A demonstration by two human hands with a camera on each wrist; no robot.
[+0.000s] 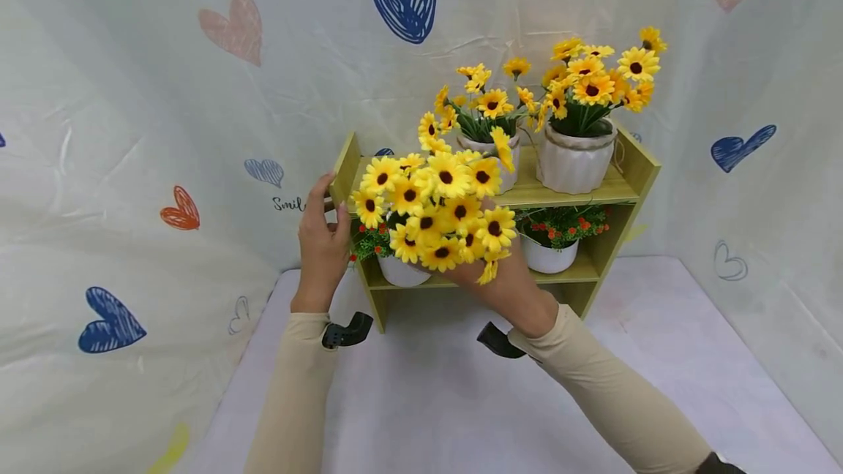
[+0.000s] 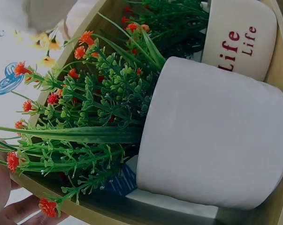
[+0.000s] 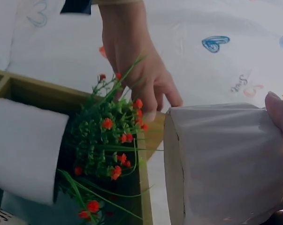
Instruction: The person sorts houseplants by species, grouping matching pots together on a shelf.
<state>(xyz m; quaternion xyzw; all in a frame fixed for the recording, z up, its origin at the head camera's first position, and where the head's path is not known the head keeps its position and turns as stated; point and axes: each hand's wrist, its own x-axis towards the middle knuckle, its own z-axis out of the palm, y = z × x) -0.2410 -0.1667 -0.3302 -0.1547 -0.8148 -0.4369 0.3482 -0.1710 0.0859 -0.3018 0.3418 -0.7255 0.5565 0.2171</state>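
My right hand (image 1: 507,284) grips a white pot (image 3: 225,159) of yellow artificial sunflowers (image 1: 441,218). In the right wrist view, fingers (image 3: 279,115) wrap the pot's far end while its flat base faces the shelf. The blooms hide most of this hand in the head view. At the left side of a two-tier wooden shelf (image 1: 345,167), my left hand (image 1: 323,240) holds the side panel, thumb in front and other fingers around the outside. Close by, a white pot (image 2: 211,136) with red-flowered greenery (image 2: 99,93) stands on the lower tier.
Two more sunflower pots, a middle one (image 1: 490,141) and a right one (image 1: 576,156), stand on the upper tier. Another red-flowered pot (image 1: 549,254) is on the lower tier. A heart-patterned cloth (image 1: 132,167) hangs behind the pale table (image 1: 428,401).
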